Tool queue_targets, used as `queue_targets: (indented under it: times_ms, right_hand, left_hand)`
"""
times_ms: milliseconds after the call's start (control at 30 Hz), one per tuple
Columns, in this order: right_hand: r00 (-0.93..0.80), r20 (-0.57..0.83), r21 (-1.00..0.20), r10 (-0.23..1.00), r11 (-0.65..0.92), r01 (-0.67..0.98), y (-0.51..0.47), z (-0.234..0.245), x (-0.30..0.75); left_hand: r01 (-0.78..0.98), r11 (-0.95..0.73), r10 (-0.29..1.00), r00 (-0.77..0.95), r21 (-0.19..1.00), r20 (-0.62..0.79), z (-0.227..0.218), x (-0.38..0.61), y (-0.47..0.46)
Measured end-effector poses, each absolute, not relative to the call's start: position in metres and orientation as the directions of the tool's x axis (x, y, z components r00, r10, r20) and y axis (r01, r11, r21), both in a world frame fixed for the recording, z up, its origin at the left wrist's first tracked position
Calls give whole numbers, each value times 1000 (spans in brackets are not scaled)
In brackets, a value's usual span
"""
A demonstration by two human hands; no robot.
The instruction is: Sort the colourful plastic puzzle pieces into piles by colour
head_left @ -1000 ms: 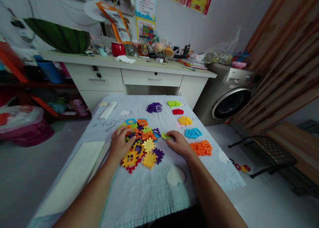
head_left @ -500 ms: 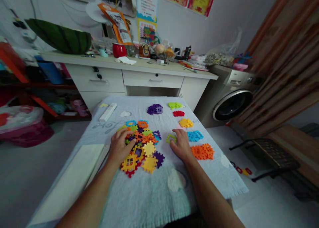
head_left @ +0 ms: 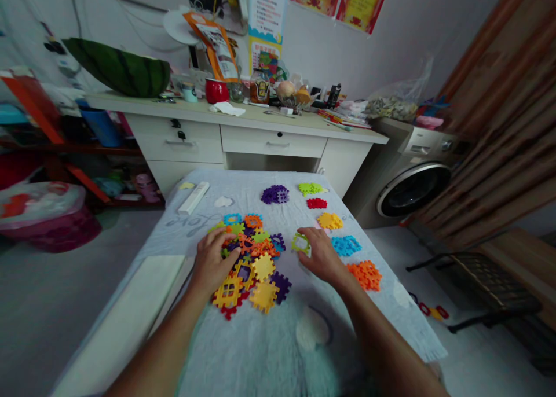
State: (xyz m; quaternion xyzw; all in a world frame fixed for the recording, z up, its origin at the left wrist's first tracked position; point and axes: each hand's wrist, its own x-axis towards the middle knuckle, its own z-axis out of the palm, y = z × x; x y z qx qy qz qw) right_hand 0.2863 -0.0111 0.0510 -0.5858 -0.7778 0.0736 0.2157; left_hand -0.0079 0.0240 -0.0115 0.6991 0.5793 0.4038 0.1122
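Observation:
A mixed heap of plastic interlocking tiles (head_left: 254,255) lies on a table covered by a pale blue towel (head_left: 260,339). My left hand (head_left: 212,263) rests on the heap's left side, fingers curled over the tiles. My right hand (head_left: 320,254) is just right of the heap, its fingertips pinching a green tile (head_left: 300,243) that is lifted slightly off the towel. Sorted piles sit beyond: purple (head_left: 274,194), green (head_left: 311,188), red (head_left: 317,203), yellow (head_left: 329,220), blue (head_left: 346,245) and orange (head_left: 366,274).
A white remote-like bar (head_left: 193,198) lies at the towel's far left. A white desk (head_left: 243,136) with clutter and a watermelon half (head_left: 119,70) stands behind. A washing machine (head_left: 410,177) is at the right, a dark chair (head_left: 486,293) beside it.
My right hand has carried the green tile a little away from me, up off the towel. The camera has tilted, shifting the whole scene. My left hand stays on the heap.

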Motion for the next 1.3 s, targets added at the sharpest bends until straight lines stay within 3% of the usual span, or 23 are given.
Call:
queue_targets:
  times_ms: [200, 600, 800, 1300]
  right_hand:
    - [-256, 263, -312, 930, 334, 890, 56, 80, 312]
    - [127, 253, -225, 959, -69, 972, 187, 60, 359]
    - [241, 219, -340, 946, -158, 927, 218, 48, 364]
    - [313, 327, -529, 892, -102, 842, 233, 26, 352]
  left_hand:
    - [715, -289, 909, -4, 636, 417, -13, -8, 25]
    - [710, -269, 912, -30, 651, 410, -15, -8, 25]
    - [662, -255, 920, -58, 705, 387, -13, -8, 23]
    - [571, -247, 931, -84, 783, 355, -6, -7, 21]
